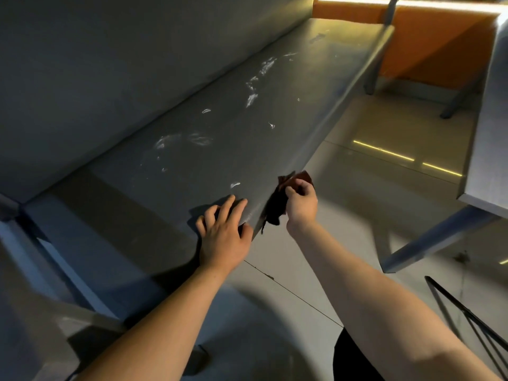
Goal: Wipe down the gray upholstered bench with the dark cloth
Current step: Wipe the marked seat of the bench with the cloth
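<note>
The gray upholstered bench runs from lower left to upper right, its seat marked with several white smears and streaks. My left hand rests on the seat's front edge, fingers spread and slightly bent over the lip. Just right of it, my right hand grips the dark cloth bunched against the bench's front face. A reddish-brown corner of the cloth sticks up above my fingers.
The bench's gray backrest rises at the left. A gray table with slanted metal legs stands at the right over a tiled floor. An orange wall panel is at the far end. A black wire frame sits bottom right.
</note>
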Demonstrator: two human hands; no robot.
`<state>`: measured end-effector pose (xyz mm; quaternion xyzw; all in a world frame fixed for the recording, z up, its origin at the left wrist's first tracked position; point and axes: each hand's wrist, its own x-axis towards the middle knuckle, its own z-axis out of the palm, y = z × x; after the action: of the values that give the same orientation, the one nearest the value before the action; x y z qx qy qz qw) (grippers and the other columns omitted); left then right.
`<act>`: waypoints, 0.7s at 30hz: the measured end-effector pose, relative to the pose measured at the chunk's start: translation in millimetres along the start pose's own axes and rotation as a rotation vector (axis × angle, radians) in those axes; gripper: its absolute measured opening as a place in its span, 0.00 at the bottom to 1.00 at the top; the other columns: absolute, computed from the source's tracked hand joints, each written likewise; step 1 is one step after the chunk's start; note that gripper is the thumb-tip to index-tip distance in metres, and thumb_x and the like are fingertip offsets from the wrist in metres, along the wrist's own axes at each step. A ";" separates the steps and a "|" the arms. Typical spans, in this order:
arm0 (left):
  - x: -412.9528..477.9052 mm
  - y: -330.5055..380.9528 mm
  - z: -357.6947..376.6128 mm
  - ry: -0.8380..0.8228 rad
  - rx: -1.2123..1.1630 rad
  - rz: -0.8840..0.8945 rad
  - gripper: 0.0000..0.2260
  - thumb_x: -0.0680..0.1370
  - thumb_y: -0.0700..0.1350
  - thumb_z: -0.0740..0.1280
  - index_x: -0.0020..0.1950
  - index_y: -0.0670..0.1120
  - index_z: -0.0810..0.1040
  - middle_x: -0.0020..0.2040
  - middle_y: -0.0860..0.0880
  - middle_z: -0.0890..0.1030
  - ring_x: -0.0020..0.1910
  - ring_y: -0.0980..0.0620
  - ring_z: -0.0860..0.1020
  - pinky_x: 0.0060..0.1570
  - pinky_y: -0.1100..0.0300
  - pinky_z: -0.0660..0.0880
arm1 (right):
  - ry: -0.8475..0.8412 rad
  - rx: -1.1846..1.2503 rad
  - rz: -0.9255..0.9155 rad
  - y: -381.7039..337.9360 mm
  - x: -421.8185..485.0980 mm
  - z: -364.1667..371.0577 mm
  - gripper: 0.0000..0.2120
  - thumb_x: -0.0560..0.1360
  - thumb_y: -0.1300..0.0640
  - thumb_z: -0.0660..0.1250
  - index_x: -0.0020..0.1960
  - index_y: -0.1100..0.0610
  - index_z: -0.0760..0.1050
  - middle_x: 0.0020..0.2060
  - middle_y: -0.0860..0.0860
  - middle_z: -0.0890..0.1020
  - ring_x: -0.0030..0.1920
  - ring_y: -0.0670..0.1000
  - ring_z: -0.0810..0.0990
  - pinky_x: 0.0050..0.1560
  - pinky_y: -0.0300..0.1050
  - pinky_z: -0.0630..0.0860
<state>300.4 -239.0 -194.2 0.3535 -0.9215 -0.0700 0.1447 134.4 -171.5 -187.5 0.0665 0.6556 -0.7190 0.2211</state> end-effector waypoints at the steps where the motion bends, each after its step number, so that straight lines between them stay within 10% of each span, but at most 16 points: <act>1: 0.0 -0.5 0.8 0.013 -0.001 0.003 0.24 0.76 0.54 0.59 0.73 0.57 0.71 0.77 0.54 0.68 0.68 0.44 0.66 0.66 0.41 0.59 | -0.042 0.039 0.060 4.1 5.3 -0.1 0.11 0.78 0.66 0.65 0.57 0.54 0.77 0.51 0.56 0.82 0.46 0.55 0.79 0.48 0.50 0.78; 12: -0.2 1.6 -3.0 -0.013 -0.008 -0.009 0.26 0.74 0.54 0.59 0.73 0.57 0.71 0.77 0.54 0.67 0.69 0.44 0.65 0.66 0.43 0.58 | -0.273 -0.047 0.101 29.8 -68.7 5.5 0.13 0.70 0.68 0.61 0.32 0.54 0.72 0.29 0.52 0.75 0.32 0.53 0.72 0.32 0.43 0.70; 21: -0.3 -1.7 3.5 0.069 -0.009 0.017 0.23 0.74 0.52 0.62 0.71 0.55 0.75 0.75 0.52 0.71 0.65 0.43 0.69 0.63 0.42 0.62 | 0.025 0.279 0.119 7.6 16.7 -3.5 0.09 0.79 0.66 0.59 0.52 0.54 0.73 0.45 0.54 0.80 0.44 0.55 0.77 0.46 0.49 0.75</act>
<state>300.5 -240.0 -198.0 0.3474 -0.9185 -0.0607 0.1787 121.9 -172.3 -201.4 0.1444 0.5470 -0.7877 0.2438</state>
